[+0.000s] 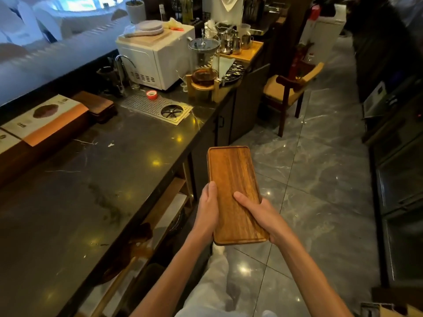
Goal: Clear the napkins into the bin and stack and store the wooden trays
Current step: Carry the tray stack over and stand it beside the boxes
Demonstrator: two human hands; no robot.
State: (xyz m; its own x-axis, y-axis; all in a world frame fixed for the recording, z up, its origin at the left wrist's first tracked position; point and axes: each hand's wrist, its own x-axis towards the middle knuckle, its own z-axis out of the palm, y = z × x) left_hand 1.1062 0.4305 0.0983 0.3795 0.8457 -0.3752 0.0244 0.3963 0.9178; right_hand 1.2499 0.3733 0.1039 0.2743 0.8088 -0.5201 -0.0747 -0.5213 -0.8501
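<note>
Wooden and empty, a tray [233, 191] is held level over the floor, just right of the dark marble worktop [91, 191], with its long side pointing away from the person. The left hand [207, 210] is closed on the tray's near left edge, thumb laid on the rim; the right hand [258, 216] is closed on the near right edge, thumb pressed flat on the tray's inner face. This two-sided grip is judged to keep the long piece from tipping while it is carried. No napkins or bin can be made out. Further trays [100, 106], darker, are seen stacked at the worktop's far left, well apart from the held tray, so stacking there seems the likely aim.
</note>
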